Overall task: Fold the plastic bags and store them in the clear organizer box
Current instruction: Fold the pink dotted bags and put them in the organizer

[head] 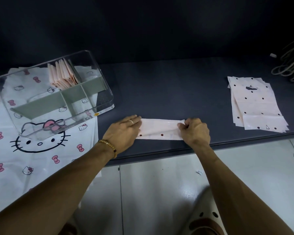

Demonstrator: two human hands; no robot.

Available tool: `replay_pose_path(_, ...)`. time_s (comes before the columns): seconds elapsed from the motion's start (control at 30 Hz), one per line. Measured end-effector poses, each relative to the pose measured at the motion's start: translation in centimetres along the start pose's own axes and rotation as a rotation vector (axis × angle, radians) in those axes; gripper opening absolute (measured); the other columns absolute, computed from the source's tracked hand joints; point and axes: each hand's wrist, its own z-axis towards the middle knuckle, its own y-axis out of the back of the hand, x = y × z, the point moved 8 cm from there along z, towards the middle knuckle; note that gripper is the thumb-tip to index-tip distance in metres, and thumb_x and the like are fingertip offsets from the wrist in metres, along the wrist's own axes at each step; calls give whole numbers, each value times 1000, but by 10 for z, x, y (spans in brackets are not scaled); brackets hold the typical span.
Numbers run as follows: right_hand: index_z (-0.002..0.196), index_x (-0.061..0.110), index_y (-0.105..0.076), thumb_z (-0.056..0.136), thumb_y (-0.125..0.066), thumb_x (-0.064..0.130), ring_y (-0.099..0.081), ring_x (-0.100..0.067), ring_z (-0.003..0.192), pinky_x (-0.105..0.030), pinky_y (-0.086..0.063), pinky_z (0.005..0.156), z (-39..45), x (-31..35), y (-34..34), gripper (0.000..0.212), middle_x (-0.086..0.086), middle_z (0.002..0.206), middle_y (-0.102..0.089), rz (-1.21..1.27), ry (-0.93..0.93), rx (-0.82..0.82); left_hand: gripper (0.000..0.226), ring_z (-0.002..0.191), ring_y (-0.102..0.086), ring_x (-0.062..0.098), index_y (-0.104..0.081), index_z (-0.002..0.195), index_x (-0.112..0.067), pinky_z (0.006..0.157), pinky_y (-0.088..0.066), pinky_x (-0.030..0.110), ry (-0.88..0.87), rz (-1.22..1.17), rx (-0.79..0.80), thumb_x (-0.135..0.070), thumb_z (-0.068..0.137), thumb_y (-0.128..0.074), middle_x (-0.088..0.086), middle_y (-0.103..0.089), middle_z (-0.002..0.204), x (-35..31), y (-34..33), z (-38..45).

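The step in hand was the folding itself. A pink dotted bag (159, 131) lay near the front edge of the dark counter (176, 85), already narrowed into a long strip running left to right. The left hand (124, 131) pressed flat on the strip's left end, fingers straight and together. The right hand (193, 131) had its fingers curled round the right end, pinching the upper corner — apparently ready to lift it.

The clear organizer box (0, 85) sat to the left on a cat-print sheet (41, 167), well apart from the strip, with folded pink bags (63, 75) standing in 1 rear compartment. A stack of unfolded dotted bags (255, 102) waited to the right.

By my judgement, the next move called for carrying the right end over toward the left — keeping the edges aligned so the slippery plastic would not spring open.
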Motion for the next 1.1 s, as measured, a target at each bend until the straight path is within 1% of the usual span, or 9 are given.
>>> replay_pose_path(0.1,103,11,-58,88,-63,36,-58,-34,98,-39,-47,78,-5,7,12,30,-14,105,-62,-16,-9,-135,47,139,-34,21,-43,139,-5,112,-26,32,2,10,39,-26,98,-48,6,-38,149,6,-12,-10)
replay_pose_path(0.2,105,5,-63,80,-70,20,-56,-38,98,-43,-46,78,-40,63,12,30,-17,110,-60,-139,368,-383,47,137,-37,24,-44,138,-3,112,-28,35,12,-4,30,-23,96,-52,9,-40,147,4,-14,-10)
replay_pose_path(0.3,124,-4,-58,87,-58,6,-51,-38,122,-43,-43,102,-76,111,-46,39,-23,134,-53,-135,764,-141,44,131,-44,29,-51,132,0,108,-37,43,19,-41,-5,-14,92,-59,13,-49,140,0,-10,-9)
replay_pose_path(0.4,146,2,-31,97,-40,14,-18,-26,146,-38,-14,120,-82,102,-73,51,-13,156,-25,-150,789,22,44,131,-44,29,-49,133,1,107,-38,44,15,-33,-4,-10,91,-58,15,-48,140,0,-9,-11)
replay_pose_path(0.53,145,3,-37,101,-40,20,-25,-25,144,-38,-16,119,-69,75,-54,46,-11,154,-30,-165,836,-9,45,130,-45,30,-50,132,4,106,-38,47,14,-21,9,-11,90,-60,15,-48,140,-1,-10,-11)
replay_pose_path(0.67,152,15,-15,104,-24,29,-2,-10,147,-23,5,118,-43,28,-37,51,3,160,-8,-290,761,35,47,134,-40,27,-45,136,1,112,-30,41,10,9,23,-16,94,-56,13,-43,144,1,-13,-11)
replay_pose_path(0.83,153,18,-4,104,-17,35,8,-12,147,-30,6,119,-27,-7,-22,54,3,161,3,-396,633,83,45,137,-37,24,-47,137,-6,116,-22,37,42,72,45,-26,97,-48,9,-42,146,-3,-13,-19)
replay_pose_path(0.97,133,6,-49,95,-50,19,-46,-41,121,-47,-40,97,-58,17,-4,41,-21,138,-45,-354,621,-181,37,116,-58,28,-64,117,-7,101,-42,42,78,189,-8,-31,89,-57,12,-62,126,-22,-6,-39)
replay_pose_path(1.1,105,8,-66,80,-64,15,-58,-31,86,-39,-47,72,-116,48,-26,26,-10,99,-61,-235,861,-215,49,100,-61,28,-66,109,-9,87,-49,40,75,206,-19,-50,83,-58,9,-64,117,-37,-4,-65)
